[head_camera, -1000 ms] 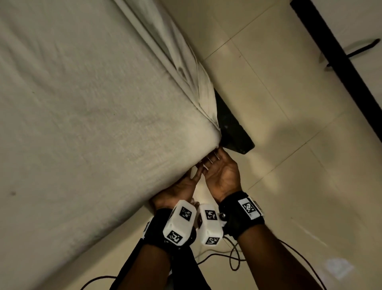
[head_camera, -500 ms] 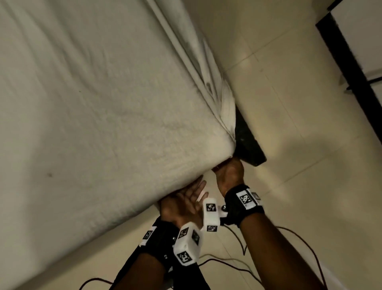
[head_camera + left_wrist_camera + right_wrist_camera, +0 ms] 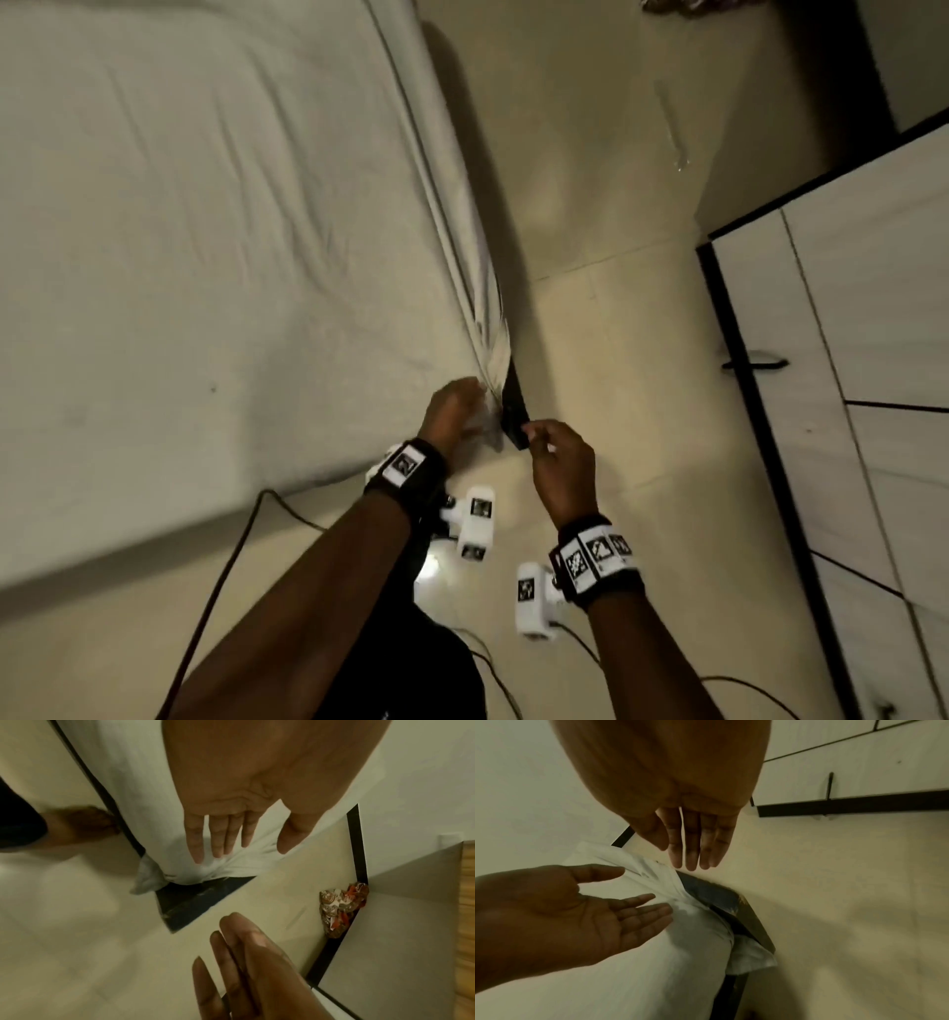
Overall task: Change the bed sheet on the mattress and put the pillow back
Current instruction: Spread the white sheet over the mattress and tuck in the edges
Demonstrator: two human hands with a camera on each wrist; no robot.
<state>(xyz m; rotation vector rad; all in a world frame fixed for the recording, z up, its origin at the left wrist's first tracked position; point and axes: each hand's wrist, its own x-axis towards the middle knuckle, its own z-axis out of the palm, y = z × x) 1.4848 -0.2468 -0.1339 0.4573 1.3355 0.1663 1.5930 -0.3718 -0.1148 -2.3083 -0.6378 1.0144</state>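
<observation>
Where sheet [image 3: 215, 216] bunches, flat-fingered hands [image 3: 506, 437].

I count one mattress [image 3: 205, 257] under one sheet [image 3: 472, 308], with one dark bed corner [image 3: 515, 416] showing below it and one loose flap [image 3: 752, 957] of cloth hanging there. Two hands are mine, my left hand [image 3: 452, 413] and my right hand [image 3: 562, 465], each with one wristband and one white camera. On the floor [image 3: 642, 360] I see one wrapper [image 3: 339, 906], and beside it one cupboard [image 3: 847, 360] with one handle [image 3: 755, 364].
</observation>
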